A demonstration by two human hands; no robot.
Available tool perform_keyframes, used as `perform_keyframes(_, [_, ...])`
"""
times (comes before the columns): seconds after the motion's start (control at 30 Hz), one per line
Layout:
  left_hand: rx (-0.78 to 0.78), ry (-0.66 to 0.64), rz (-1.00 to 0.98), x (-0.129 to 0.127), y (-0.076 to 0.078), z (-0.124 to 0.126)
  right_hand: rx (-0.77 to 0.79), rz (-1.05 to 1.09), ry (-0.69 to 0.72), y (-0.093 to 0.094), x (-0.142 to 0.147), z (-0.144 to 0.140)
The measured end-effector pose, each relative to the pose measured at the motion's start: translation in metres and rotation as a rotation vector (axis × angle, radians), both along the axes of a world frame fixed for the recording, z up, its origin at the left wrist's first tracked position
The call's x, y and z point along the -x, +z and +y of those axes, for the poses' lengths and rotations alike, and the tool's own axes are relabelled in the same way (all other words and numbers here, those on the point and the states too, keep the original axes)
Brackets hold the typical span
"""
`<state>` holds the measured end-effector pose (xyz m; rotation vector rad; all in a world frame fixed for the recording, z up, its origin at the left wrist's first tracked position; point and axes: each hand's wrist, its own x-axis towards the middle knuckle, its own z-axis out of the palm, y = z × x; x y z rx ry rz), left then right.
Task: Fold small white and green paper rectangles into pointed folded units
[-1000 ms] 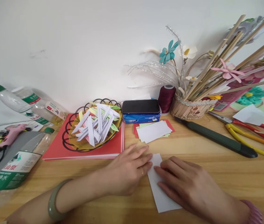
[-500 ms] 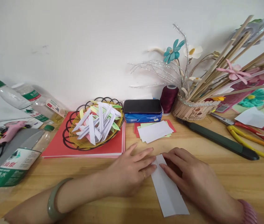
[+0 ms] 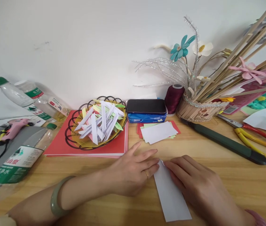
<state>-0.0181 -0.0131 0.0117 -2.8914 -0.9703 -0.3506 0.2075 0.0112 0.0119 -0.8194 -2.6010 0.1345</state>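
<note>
paper strip (image 3: pixel 170 194) – btwn both hands

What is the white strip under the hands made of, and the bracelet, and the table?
The white strip looks like thin matte paper, lying flat with sharp edges. The bracelet on the left wrist seems polished stone, maybe jade or glass: pale green, smooth, glossy. The table looks like light wood or wood veneer, with visible grain.

Home craft corner: wooden tabletop (image 3: pixel 241 182) crowded with pink glue gun (image 3: pixel 12 129), yellow-handled scissors (image 3: pixel 255 138), wire basket of folded paper strips (image 3: pixel 96 124), handmade paper flowers (image 3: pixel 182 48).
</note>
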Motion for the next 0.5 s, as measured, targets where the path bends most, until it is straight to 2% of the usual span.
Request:
perform_keyframes(0.17, [-0.013,0.01,-0.005,-0.0018,0.0022,-0.0011,-0.016,0.038,0.063,0.0039,-0.001,-0.0004])
perform_keyframes(0.33, [-0.005,0.073,-0.002,-0.0055,0.0036,-0.0021,-0.011,0.017,0.095,0.0042,-0.0003,-0.0002])
perform_keyframes(0.5, [-0.037,0.0,0.014,-0.0046,0.0053,-0.0007,-0.089,-0.013,0.12,0.0071,0.0006,0.0006])
